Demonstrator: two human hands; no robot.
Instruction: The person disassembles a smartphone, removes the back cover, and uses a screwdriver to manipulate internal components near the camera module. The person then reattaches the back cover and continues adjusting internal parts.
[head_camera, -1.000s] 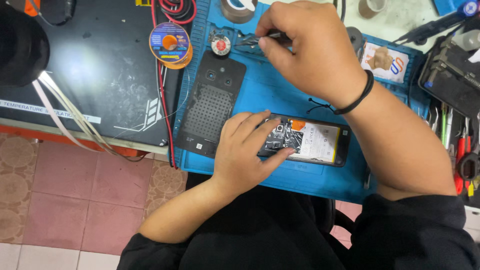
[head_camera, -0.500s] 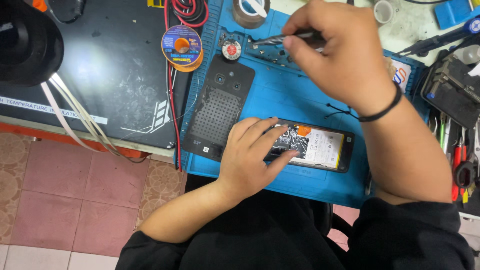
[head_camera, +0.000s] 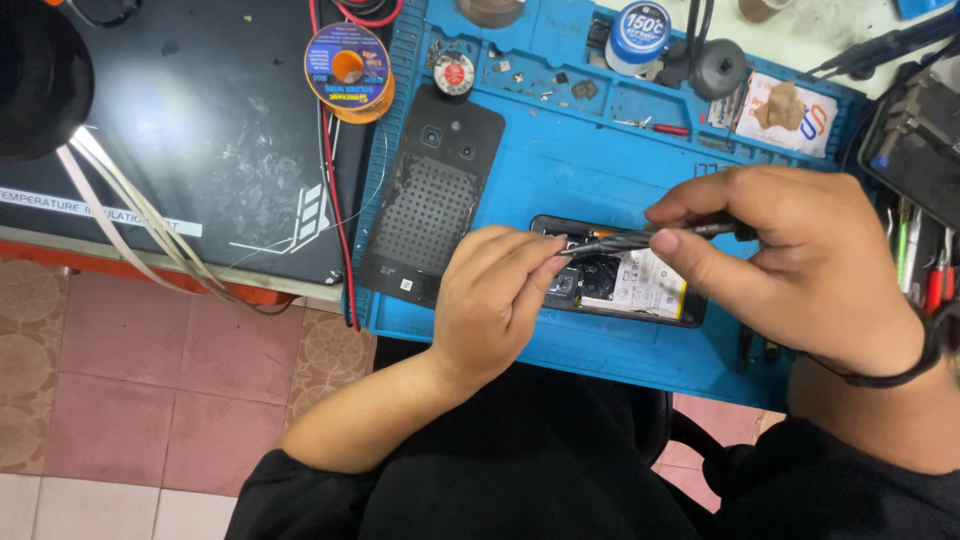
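R hand (head_camera: 800, 265) has come down from the tray's far edge to over the opened phone (head_camera: 640, 285), fingers pinched on tweezers (head_camera: 640, 238), tips at L hand's fingertips. L hand (head_camera: 495, 300) curls over phone's left end, pressing it to blue mat (head_camera: 560, 170); back cover (head_camera: 430, 195) just left.
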